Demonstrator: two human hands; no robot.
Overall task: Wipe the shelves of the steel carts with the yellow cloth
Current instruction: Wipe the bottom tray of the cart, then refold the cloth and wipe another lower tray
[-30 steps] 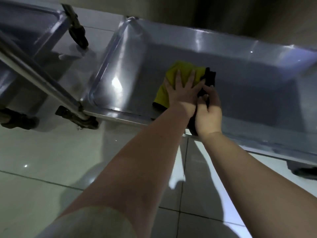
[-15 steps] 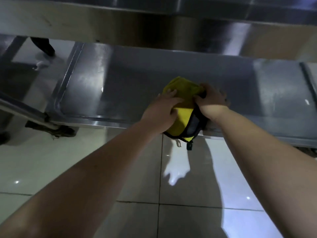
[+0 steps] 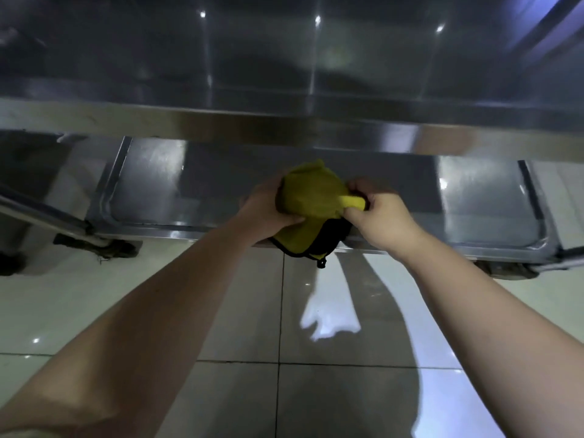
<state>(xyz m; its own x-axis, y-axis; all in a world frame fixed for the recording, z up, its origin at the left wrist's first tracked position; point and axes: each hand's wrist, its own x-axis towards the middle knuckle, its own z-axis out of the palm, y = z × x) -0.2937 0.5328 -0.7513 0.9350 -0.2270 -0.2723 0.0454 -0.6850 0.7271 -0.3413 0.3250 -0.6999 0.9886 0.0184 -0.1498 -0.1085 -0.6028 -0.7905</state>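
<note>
yellow cloth (image 3: 311,197) bunched, black-edged, over front rim of lower shelf (image 3: 158,184) | left hand (image 3: 268,213) fingers curled round it | right hand (image 3: 379,213) fingers pinching its corner | upper shelf (image 3: 284,58) above | glossy tiled floor (image 3: 221,311), dim room

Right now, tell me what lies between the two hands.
The yellow cloth, gripped by the left hand and pinched by the right hand, in the head view.

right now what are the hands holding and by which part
The yellow cloth, in both hands: the left hand grips its bunched left side, the right hand pinches a rolled corner on its right.
</note>
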